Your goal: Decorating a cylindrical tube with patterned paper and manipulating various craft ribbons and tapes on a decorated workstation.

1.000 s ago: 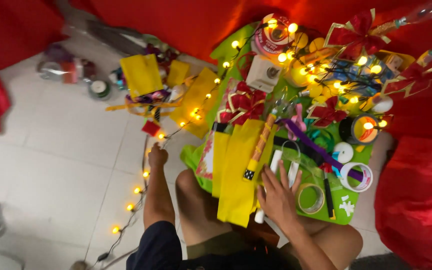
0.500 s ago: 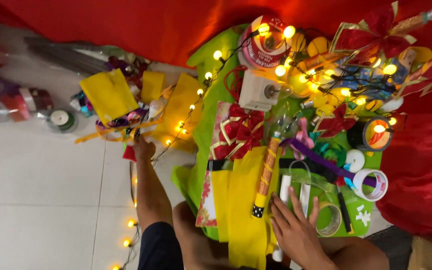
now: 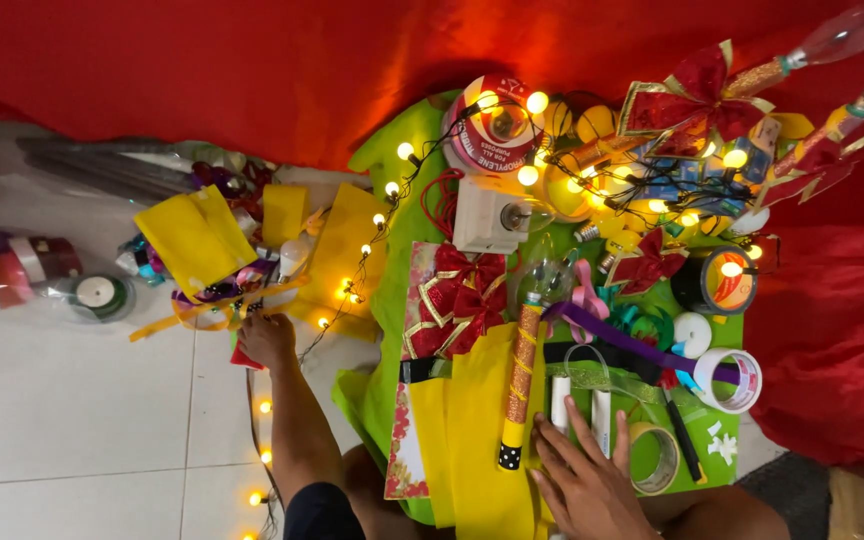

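Red scrap sits on the white floor tiles, under your left hand. Fingers curl over it; whether they're pinching it, can't tell. Looks thin, soft, light; prob. best nipped at the exposed edge. Your right hand lies flat w/ fingers spread on the green mat, holding nothing, next to yellow felt & glitter stick. Farther out: tape rolls, red bow, yellow sheets. No real containers; green spool far left.

red cloth, string lights
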